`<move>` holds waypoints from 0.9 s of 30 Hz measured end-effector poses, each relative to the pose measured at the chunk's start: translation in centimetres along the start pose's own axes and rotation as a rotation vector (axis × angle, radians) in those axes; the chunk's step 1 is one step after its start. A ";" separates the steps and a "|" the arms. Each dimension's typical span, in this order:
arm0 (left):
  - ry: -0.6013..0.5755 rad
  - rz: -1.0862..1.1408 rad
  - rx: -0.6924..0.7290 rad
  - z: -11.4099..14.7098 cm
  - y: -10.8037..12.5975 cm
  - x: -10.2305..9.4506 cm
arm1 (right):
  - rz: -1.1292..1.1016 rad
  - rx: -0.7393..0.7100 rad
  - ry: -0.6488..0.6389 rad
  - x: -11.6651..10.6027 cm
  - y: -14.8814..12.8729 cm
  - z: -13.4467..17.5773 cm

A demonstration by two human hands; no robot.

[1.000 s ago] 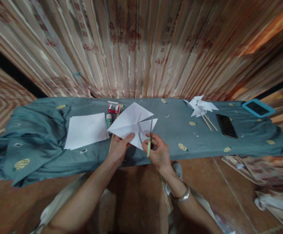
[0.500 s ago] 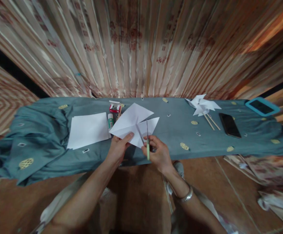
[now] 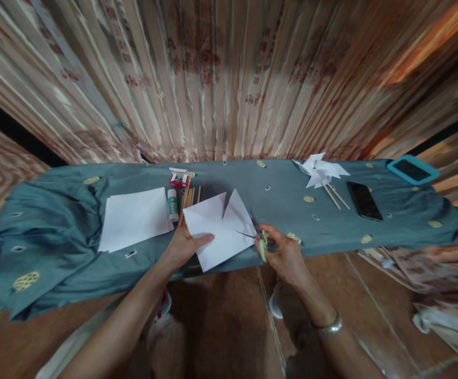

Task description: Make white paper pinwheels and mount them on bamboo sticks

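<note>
A white sheet of paper point(image 3: 221, 231) with a slit cut in from its far edge is pinched in my left hand point(image 3: 183, 245), thumb on top. My right hand point(image 3: 280, 250) is closed on the light green handles of a pair of scissors point(image 3: 263, 246). The scissor blades are spread, one over and one behind the paper's right edge. Just left of the paper lie several thin wooden sticks point(image 3: 189, 200), partly hidden by it. A glue stick point(image 3: 172, 205) and a small red box of metal pins point(image 3: 179, 178) are beside them.
A stack of white paper point(image 3: 136, 218) lies left on the blue-green cloth point(image 3: 276, 205). To the right are white paper pinwheels point(image 3: 319, 169) on sticks, a black phone point(image 3: 364, 201) and a blue-framed tablet point(image 3: 413, 169). A patterned curtain point(image 3: 213, 79) hangs behind.
The paper has been turned, so the slit now points away from me. The scissors have shifted right and opened at the paper's right edge. More of the wooden sticks now shows.
</note>
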State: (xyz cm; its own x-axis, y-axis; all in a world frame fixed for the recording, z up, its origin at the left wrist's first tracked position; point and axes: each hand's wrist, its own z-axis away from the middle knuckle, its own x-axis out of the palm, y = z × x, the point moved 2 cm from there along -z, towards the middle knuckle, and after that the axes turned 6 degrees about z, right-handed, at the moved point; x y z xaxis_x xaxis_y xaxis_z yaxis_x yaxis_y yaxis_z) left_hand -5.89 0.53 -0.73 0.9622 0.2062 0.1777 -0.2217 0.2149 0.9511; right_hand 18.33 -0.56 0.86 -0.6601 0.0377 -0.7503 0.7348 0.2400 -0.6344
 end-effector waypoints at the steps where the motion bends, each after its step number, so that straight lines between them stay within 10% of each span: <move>1: 0.019 0.012 0.014 0.1 0.0 0.1 | -0.012 0.054 0.052 -0.3 0.4 -0.1; 5: 0.153 0.076 0.052 0.0 0.4 0.0 | -0.207 0.164 0.074 -0.3 0.9 0.0; 15: 0.300 0.145 0.188 -0.8 2.5 -0.3 | -0.621 0.171 -0.491 5.4 -3.3 3.2; 27: 0.262 0.096 0.197 -0.3 1.6 0.1 | -0.775 0.173 -0.593 6.6 -3.9 3.2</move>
State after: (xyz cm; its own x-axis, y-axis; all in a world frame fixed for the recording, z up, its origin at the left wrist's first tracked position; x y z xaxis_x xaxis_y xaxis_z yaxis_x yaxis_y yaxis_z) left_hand -6.25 1.19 0.70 0.8596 0.4599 0.2226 -0.2502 -0.0010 0.9682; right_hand 11.64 -4.33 -2.20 -0.8177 -0.5727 -0.0584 0.1772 -0.1538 -0.9721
